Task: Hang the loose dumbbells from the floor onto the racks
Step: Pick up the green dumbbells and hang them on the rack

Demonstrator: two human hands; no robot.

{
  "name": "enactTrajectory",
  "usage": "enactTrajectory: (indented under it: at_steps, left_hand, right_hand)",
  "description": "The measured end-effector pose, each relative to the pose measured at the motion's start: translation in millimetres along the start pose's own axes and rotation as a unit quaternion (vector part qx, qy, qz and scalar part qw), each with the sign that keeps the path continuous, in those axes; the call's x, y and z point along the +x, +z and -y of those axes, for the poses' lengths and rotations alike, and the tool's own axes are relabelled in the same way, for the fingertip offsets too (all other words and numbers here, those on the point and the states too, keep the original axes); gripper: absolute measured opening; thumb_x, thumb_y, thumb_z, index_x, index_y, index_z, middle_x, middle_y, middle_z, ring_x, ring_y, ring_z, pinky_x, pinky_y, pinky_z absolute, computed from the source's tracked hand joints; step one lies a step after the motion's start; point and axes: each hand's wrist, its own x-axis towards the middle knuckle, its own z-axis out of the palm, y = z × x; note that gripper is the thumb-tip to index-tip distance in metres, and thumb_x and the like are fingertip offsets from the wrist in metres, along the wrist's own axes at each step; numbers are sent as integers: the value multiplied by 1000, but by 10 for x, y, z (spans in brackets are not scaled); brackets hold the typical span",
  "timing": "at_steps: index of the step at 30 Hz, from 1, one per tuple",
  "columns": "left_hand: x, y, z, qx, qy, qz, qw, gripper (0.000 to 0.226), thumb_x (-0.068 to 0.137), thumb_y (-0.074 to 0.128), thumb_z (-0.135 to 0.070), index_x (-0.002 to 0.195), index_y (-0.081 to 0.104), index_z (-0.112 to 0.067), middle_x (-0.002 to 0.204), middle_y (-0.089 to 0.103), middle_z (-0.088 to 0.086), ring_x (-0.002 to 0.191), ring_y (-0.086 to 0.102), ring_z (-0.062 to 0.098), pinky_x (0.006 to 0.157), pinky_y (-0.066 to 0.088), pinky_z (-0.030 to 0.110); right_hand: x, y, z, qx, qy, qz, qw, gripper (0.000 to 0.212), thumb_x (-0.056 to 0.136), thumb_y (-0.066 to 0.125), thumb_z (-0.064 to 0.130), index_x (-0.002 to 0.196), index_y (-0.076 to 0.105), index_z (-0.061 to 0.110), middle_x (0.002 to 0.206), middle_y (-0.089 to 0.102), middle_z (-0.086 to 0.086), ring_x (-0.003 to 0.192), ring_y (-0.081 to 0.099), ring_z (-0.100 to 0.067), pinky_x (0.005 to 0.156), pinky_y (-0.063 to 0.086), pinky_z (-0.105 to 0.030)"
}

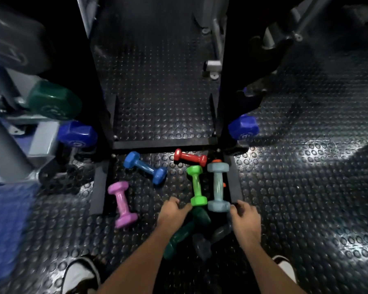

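While both hands reach down w/ fingers curled, loose dumbbells lie scattered on the studded floor (306,198) at the rack base (164,144).

Left hand (172,211) fingers bent over the dark green dumbbell (185,232), which runs diagonally toward the viewer; right hand (244,213) fingers curl at a dark dumbbell (220,232); firm grasp on either: can't tell. Lime dumbbell (197,185) & grey-blue dumbbell (218,186) lie side by side, long axes pointing away. Pink dumbbell (122,203) near-parallel, slightly tilted. Blue dumbbell (145,167) & red dumbbell (190,157) lie crosswise, angled. Racked dark-blue weights (78,133) show round markings, unreadable.
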Motion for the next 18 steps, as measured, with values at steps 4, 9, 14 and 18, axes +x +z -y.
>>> enactTrajectory:
  at_steps: [4,9,14,18]
  left_hand:
    - [-173,80,330,64,-42,-25,997,68,88,63,-61,135,55,-13,136,51,10,127,50,32,106,45,42]
    - [-202,136,711,-29,-197,-44,979,88,81,73,-60,145,42,-8,143,47,16,129,51,35,107,47,45]
    - [-138,305,959,-244,-281,35,927,78,66,88,-52,121,59,-7,117,64,12,103,64,34,93,57,48]
    - [-140,332,927,-300,-278,67,910,40,85,80,-38,108,62,-10,113,66,13,100,65,31,88,58,49]
  right_hand:
    - [-161,134,93,-6,-77,36,996,24,93,72,28,113,76,15,108,68,-7,102,66,-29,93,53,-41]
    - [-293,455,298,-41,-82,161,983,42,89,76,40,122,72,14,114,72,-6,106,70,-27,95,55,-40]
    - [-273,577,422,-151,-38,199,968,53,90,73,46,128,64,11,122,69,-13,114,66,-36,92,52,-39]
    - [-232,705,353,-159,-15,237,958,61,85,77,52,124,57,9,119,67,-13,113,66,-35,88,51,-37]
